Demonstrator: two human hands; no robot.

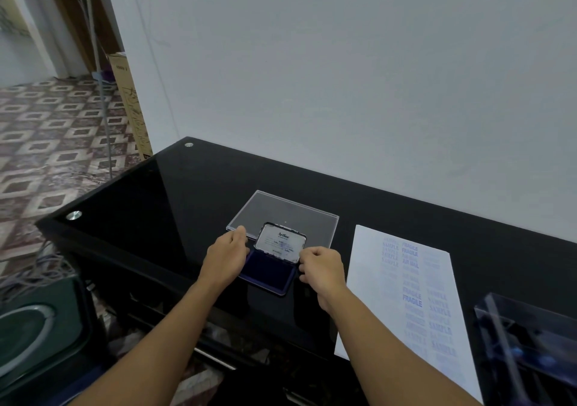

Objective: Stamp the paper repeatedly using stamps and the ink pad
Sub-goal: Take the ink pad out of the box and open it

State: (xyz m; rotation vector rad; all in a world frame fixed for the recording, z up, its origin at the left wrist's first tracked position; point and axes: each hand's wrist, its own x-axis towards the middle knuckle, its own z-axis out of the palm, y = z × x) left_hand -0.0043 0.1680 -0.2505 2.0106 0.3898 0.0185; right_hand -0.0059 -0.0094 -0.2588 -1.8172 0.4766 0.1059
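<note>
Open ink pad [268, 274] beside stamped paper [402, 296]

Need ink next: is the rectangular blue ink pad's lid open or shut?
Open: its labelled lid stands raised, exposing the dark blue pad.

A glossy black surface [150, 205] with round metal studs [74, 215] at its corners stands against a plain pale wall [343, 77]. A flat clear plastic lid [281, 209] lies on it, and a clear box [530, 327] sits at its right end. To the left are patterned floor tiles [46, 143], a tall leaning cardboard carton [131, 106], a speaker [34, 327] and tangled cables [37, 268].
</note>
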